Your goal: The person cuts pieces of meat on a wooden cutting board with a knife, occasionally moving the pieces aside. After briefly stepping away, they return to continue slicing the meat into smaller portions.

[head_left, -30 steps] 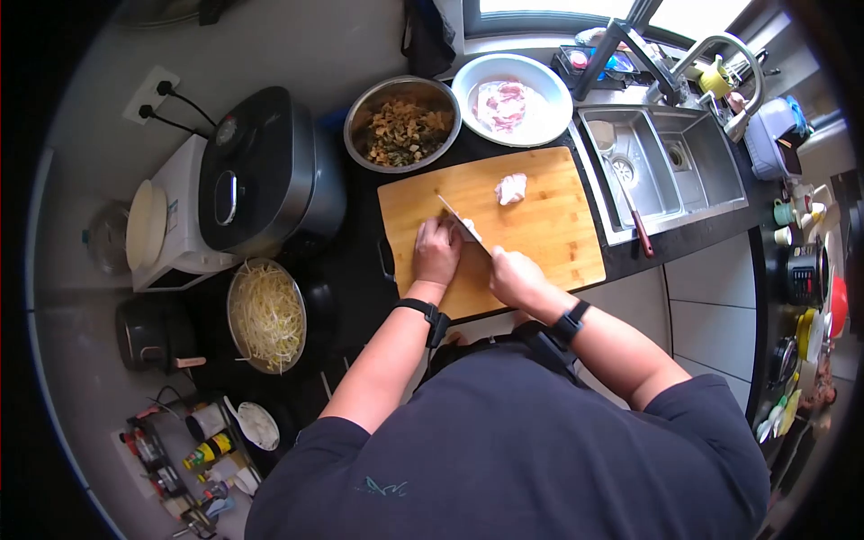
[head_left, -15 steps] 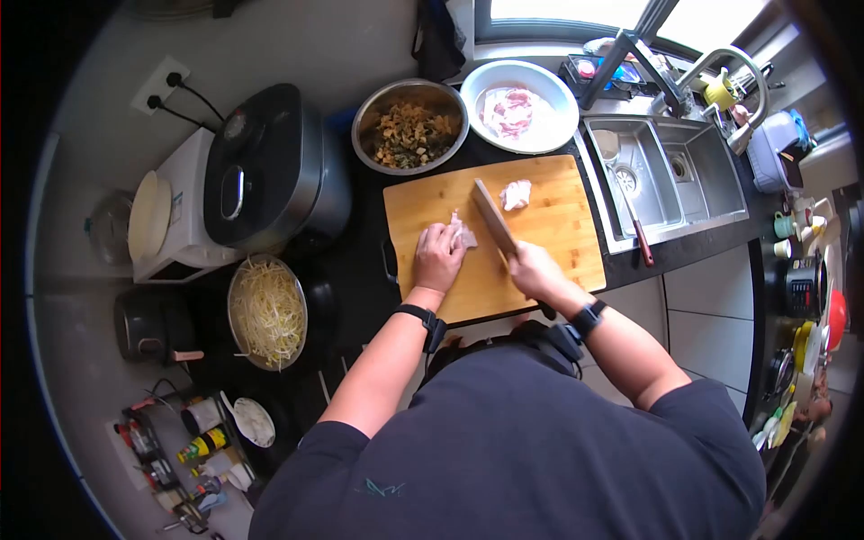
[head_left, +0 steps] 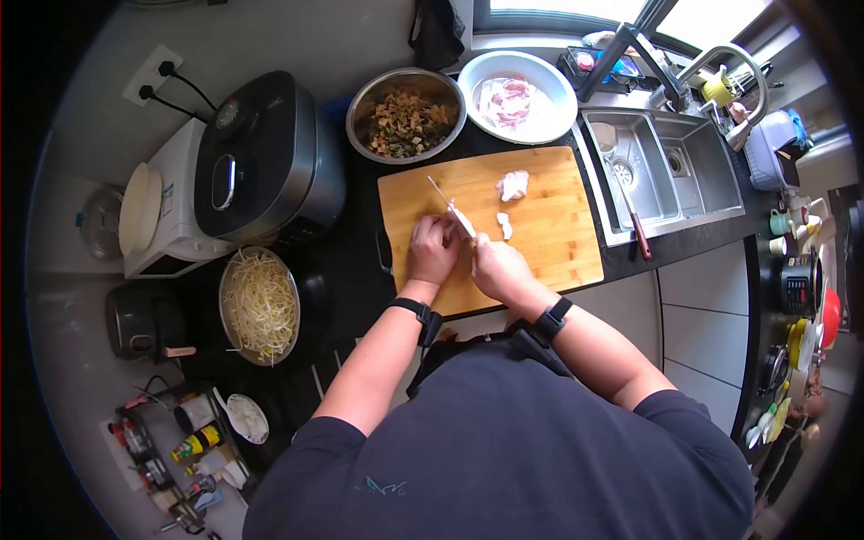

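On the wooden cutting board, my right hand is closed round the handle of a knife, whose blade points up and left, seen nearly edge-on. My left hand, fingers curled, holds a piece of pale meat just left of the blade; most of that piece is hidden by fingers and blade. A small white piece of meat lies right of the knife. Above it, near the board's far side, rests a larger pale pink piece.
Behind the board stand a metal bowl of chopped brown food and a white basin with meat. A double sink is to the right. A bowl of bean sprouts and a black cooker are on the left.
The knife and my right hand have moved left, up to the meat by my left hand. A small white piece now lies on the board below the larger one. The view has shifted slightly.
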